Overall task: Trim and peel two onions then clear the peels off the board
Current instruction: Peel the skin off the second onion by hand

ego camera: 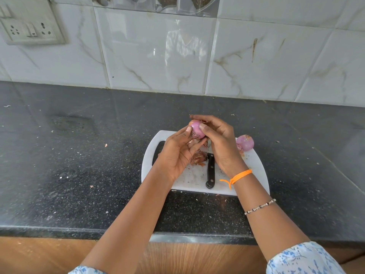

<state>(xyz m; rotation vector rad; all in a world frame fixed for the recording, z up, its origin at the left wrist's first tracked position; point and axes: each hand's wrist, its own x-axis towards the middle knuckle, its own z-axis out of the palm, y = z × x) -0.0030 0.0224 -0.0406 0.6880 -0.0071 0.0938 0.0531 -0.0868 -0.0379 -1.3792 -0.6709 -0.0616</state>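
Observation:
A pink-purple onion (196, 129) is held above the white cutting board (254, 171). My left hand (177, 153) cups it from below and the left, thumb on its side. My right hand (217, 139) grips it from the right and top, thumb pressed on its skin. A second onion (245, 142), partly peeled, rests at the board's far right corner. Brown peels (198, 158) lie on the board under my hands. A black-handled knife (210, 171) lies on the board, its blade partly hidden by my right hand.
The board sits on a dark speckled counter (79, 165) with small peel scraps (106, 145) scattered around. A white tiled wall (158, 56) stands behind, with a socket plate (29, 26) at the upper left. The counter's front edge runs close to my body.

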